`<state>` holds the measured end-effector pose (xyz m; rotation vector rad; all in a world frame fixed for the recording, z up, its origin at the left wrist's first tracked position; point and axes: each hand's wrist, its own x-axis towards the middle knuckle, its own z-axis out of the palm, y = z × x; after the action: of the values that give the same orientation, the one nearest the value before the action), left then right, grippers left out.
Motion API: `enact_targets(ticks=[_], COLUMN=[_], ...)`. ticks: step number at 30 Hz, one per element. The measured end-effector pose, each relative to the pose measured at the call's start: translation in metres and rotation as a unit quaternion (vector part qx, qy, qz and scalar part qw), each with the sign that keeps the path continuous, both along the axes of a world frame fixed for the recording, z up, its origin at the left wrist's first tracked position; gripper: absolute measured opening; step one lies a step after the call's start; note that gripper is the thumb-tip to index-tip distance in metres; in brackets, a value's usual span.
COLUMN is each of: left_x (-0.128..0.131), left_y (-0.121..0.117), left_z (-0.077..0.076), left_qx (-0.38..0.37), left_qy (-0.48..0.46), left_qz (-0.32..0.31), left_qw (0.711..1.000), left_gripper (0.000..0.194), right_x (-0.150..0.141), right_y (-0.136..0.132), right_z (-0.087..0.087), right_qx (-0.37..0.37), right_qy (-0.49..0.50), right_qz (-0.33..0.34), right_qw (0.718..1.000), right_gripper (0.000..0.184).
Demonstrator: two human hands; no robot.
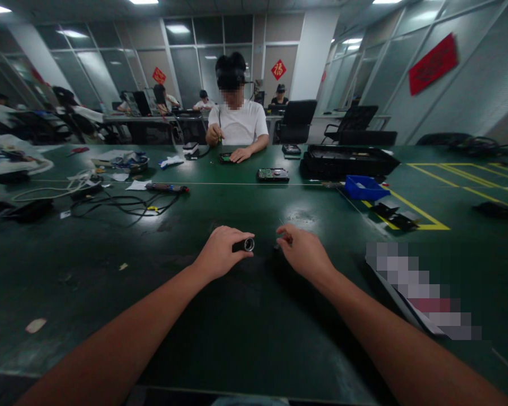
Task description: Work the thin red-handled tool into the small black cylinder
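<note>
My left hand (222, 251) is closed round a short black tube (248, 245), which looks like a flashlight barrel. Its round, silver-rimmed open end points towards me and to the right. Across a small gap, my right hand (302, 251) has its fingers curled in a pinch. A small dark piece (276, 247) shows at the fingertips of that hand, too shadowed to name. Both hands are just above the dark green tabletop (254, 316), and the tube and the dark piece are apart.
Opposite sits a person (237, 121) handling a circuard-like green board (226, 158). A hard drive (273, 175), a black case (349, 162) and a blue bin (365, 187) stand beyond my hands. Cables (122, 206) and a screwdriver-like tool (167, 188) lie left; a blurred-out packet (415, 293) lies right.
</note>
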<state>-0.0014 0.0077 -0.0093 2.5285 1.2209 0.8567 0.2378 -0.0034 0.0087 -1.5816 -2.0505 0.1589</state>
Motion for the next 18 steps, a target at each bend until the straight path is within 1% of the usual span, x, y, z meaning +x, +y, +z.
enact_targets(ticks=[5,8,11,13,15,18], left_x=[0.0,0.001,0.002,0.003,0.004,0.006], left_y=[0.0,0.0,-0.001,-0.002,-0.003,-0.006], left_z=[-0.001,-0.001,0.0,0.0,0.001,0.003], left_qx=[-0.001,-0.002,0.0,0.002,0.003,-0.003], left_qy=[0.001,0.001,-0.004,-0.01,-0.017,-0.032], left_qz=[0.001,0.001,0.0,-0.001,-0.002,-0.006], left_qw=[1.0,1.0,1.0,1.0,1.0,0.999], left_gripper=[0.042,0.042,0.041,0.041,0.041,0.041], right_x=[0.002,0.002,-0.001,-0.005,-0.01,-0.017], right_y=[0.005,0.005,0.004,0.001,-0.004,-0.012], right_z=[-0.007,-0.011,-0.01,-0.007,-0.004,-0.001], right_qx=[-0.063,-0.071,-0.076,-0.069,-0.047,-0.019], right_qy=[0.012,0.034,0.068,0.108,0.162,0.233], right_qz=[-0.004,0.004,0.011,0.024,0.047,0.098], right_qw=[0.998,0.997,0.995,0.991,0.985,0.967], right_gripper=[0.02,0.022,0.02,0.018,0.016,0.017])
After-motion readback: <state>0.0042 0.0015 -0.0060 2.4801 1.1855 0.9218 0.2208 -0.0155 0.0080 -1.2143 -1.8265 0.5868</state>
